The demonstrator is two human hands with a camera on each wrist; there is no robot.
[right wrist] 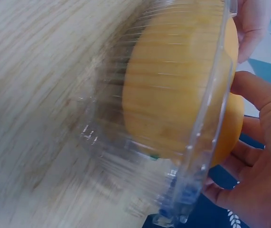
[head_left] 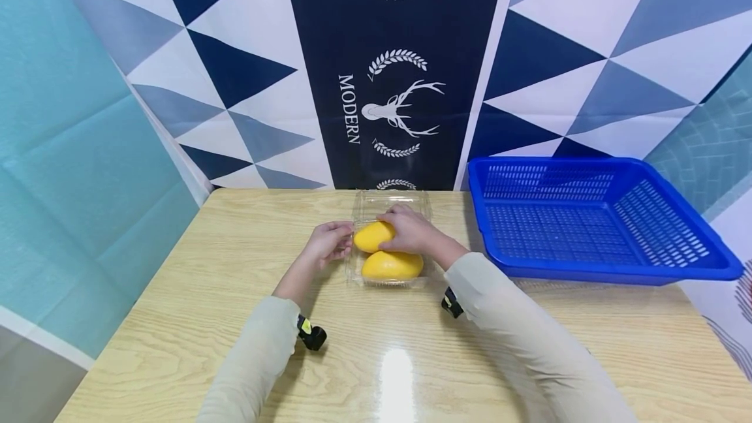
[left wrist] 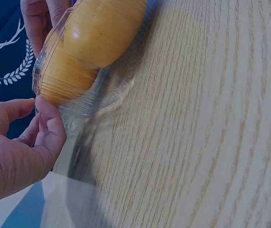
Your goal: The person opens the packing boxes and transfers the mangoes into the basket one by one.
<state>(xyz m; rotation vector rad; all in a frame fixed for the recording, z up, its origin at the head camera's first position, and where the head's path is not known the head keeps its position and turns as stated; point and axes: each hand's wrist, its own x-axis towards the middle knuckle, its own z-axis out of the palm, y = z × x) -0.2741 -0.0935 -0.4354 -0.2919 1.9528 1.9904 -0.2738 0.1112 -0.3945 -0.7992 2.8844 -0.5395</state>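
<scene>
Two yellow mangoes lie in a clear plastic clamshell box (head_left: 356, 273) whose lid (head_left: 392, 201) stands open toward the wall. My right hand (head_left: 409, 230) curls its fingers and thumb round the far mango (head_left: 374, 237). The near mango (head_left: 392, 266) sits beside it, along the box's front side. At the box's left rim, my left hand (head_left: 331, 241) pinches the edge between thumb and fingers, as the left wrist view shows. In the right wrist view the near mango (right wrist: 173, 90) shows through the ribbed plastic wall, with the right hand's fingers behind it.
To the right, a blue plastic basket (head_left: 593, 273) with slotted walls stands on the wooden table (head_left: 247, 234). A patterned cloth wall (head_left: 399, 168) rises at the table's back edge. Small black cameras are strapped to both wrists.
</scene>
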